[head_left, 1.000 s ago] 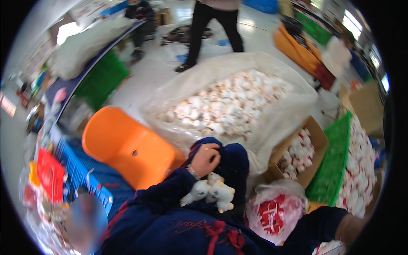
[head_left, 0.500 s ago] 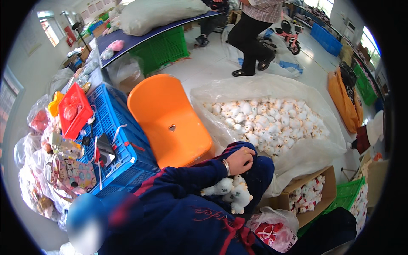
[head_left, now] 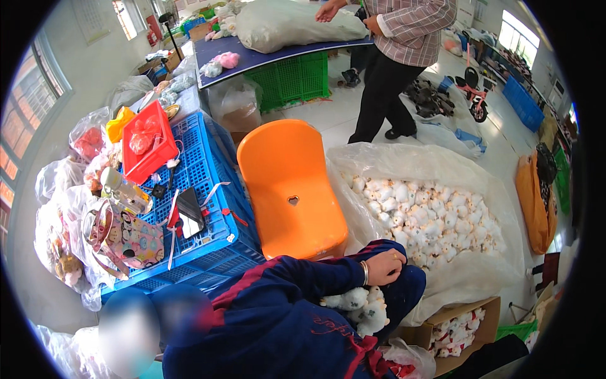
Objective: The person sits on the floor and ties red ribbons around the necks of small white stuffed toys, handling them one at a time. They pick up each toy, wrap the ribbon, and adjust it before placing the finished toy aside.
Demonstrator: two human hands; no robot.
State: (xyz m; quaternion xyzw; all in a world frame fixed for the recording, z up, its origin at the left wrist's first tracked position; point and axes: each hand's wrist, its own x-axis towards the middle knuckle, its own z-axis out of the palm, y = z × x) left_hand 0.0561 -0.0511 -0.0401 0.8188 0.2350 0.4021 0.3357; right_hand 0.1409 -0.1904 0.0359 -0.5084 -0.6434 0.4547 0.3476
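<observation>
My left hand (head_left: 386, 267), with a ring and a silver bracelet, rests on my navy-clad knee (head_left: 411, 287). Its fingers are curled; what lies under them, if anything, is hidden. Beside my wrist, several small white plush toys (head_left: 358, 303) lie in my lap. My right hand is out of sight. In front of my knee, a large clear plastic bag (head_left: 379, 155) lies open on the floor, holding a heap of similar white plush toys (head_left: 429, 218).
An orange chair (head_left: 284, 183) stands ahead, beside blue crates (head_left: 218, 170) carrying a red tray (head_left: 148, 142), phone (head_left: 189, 211) and handbag (head_left: 123, 237). A cardboard box (head_left: 429, 335) sits at right. A person in a plaid jacket (head_left: 410, 38) stands by a blue-topped table (head_left: 218, 54).
The view has tilted upward, shifting everything in the picture. The person in plaid has stepped nearer the table, and their hands now show beside the big sack. My left hand stays on my knee.
</observation>
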